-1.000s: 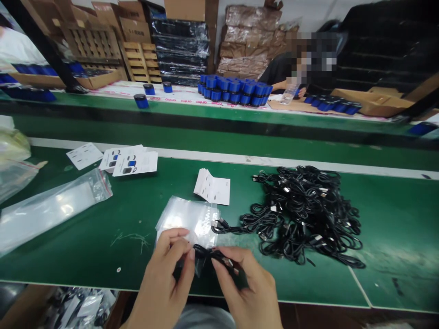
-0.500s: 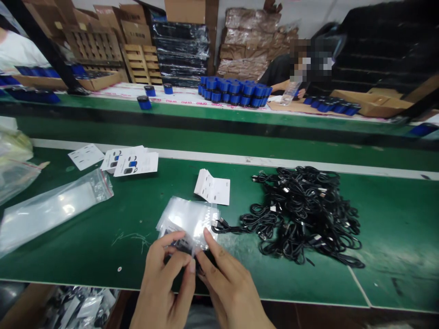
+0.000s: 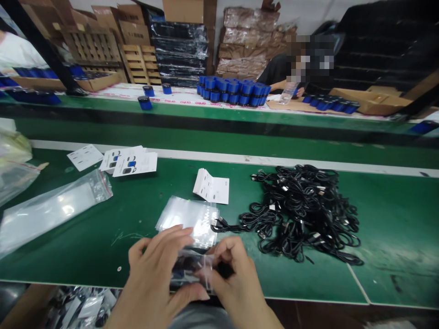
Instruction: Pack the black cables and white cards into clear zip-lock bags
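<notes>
The 1 view comes from a camera worn on the person's head, facing forward and down from just behind the near edge of the green workbench (image 3: pixel 85 256), close above the left hand (image 3: pixel 154 278) and right hand (image 3: pixel 233 274), with the far green bench (image 3: pixel 219 114) and stacked cartons (image 3: pixel 181 11) well beyond.

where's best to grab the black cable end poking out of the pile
Probably the cord just behind its plug, from above on the right: that strand runs alone from the pile, clear of the rest, and the plug lies beside the clear bags on its left.
</notes>
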`<state>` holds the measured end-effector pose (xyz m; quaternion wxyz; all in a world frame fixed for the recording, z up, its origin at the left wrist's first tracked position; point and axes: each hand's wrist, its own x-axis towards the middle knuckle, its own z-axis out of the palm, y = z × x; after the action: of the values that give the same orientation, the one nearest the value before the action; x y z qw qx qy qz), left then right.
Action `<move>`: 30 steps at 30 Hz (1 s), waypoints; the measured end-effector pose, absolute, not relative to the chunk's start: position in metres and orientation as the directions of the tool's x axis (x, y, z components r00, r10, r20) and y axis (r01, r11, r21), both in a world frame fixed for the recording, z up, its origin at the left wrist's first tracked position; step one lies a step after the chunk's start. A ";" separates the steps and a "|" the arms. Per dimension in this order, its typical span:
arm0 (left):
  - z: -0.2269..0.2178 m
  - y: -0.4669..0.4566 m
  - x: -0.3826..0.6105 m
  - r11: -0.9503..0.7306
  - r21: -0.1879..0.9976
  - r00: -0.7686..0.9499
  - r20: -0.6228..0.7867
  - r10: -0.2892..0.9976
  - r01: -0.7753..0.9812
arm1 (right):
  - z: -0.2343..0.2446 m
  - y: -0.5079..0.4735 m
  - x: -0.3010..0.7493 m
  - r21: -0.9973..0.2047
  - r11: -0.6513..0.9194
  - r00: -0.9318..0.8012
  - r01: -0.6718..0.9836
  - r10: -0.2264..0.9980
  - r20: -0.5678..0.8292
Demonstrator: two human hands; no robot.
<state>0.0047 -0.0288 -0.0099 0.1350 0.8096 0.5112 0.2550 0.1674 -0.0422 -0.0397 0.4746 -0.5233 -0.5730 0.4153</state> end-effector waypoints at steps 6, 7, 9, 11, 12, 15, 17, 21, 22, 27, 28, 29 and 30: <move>0.008 -0.014 0.001 -0.156 0.702 0.423 -0.222 0.879 0.695 | -0.021 -0.038 0.181 -0.992 0.079 -0.191 0.098 0.980 0.059; 0.010 -0.013 0.003 -0.111 0.722 0.402 -0.244 0.882 0.683 | -0.018 -0.038 0.183 -0.993 0.061 -0.148 0.098 0.988 0.047; 0.010 -0.012 0.007 -0.063 0.766 0.360 -0.226 0.905 0.639 | -0.015 -0.038 0.187 -0.995 0.026 -0.100 0.095 0.995 0.017; 0.007 -0.013 0.008 -0.044 0.820 0.347 -0.192 0.918 0.571 | -0.013 -0.038 0.190 -0.992 0.015 -0.145 0.127 0.989 -0.004; 0.005 -0.014 0.009 -0.035 0.847 0.354 -0.184 0.917 0.530 | -0.013 -0.038 0.190 -0.987 0.016 -0.171 0.158 0.985 -0.012; 0.001 -0.017 0.010 0.033 0.903 0.342 -0.196 0.919 0.428 | -0.013 -0.038 0.189 -0.971 0.018 -0.147 0.240 0.989 -0.018; 0.001 -0.019 0.011 0.107 0.917 0.257 -0.218 0.942 0.385 | -0.013 -0.037 0.189 -0.967 0.024 -0.104 0.255 0.995 -0.003; 0.001 -0.018 0.009 0.140 0.906 0.167 -0.222 0.961 0.399 | -0.012 -0.036 0.192 -0.959 0.079 -0.087 0.272 0.995 0.057; 0.000 -0.017 0.007 0.118 0.903 0.191 -0.212 0.958 0.413 | -0.012 -0.035 0.192 -0.957 0.090 -0.090 0.277 0.994 0.067; -0.002 -0.016 0.006 0.071 0.916 0.177 -0.152 0.972 0.396 | -0.012 -0.036 0.195 -0.945 0.121 -0.116 0.304 0.989 0.090; -0.002 -0.017 0.007 0.064 0.922 0.160 -0.135 0.978 0.383 | -0.012 -0.036 0.195 -0.945 0.115 -0.127 0.306 0.989 0.079; -0.002 -0.018 0.008 0.054 0.926 0.146 -0.116 0.982 0.373 | -0.013 -0.036 0.194 -0.947 0.104 -0.137 0.304 0.988 0.064; -0.001 -0.019 0.010 0.040 0.930 0.138 -0.097 0.986 0.364 | -0.013 -0.036 0.194 -0.950 0.094 -0.147 0.298 0.988 0.051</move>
<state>0.0095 -0.0193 -0.0010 0.4541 0.6024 0.5603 0.3421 0.1939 -0.0364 -0.0132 0.3996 -0.5167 -0.6223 0.4314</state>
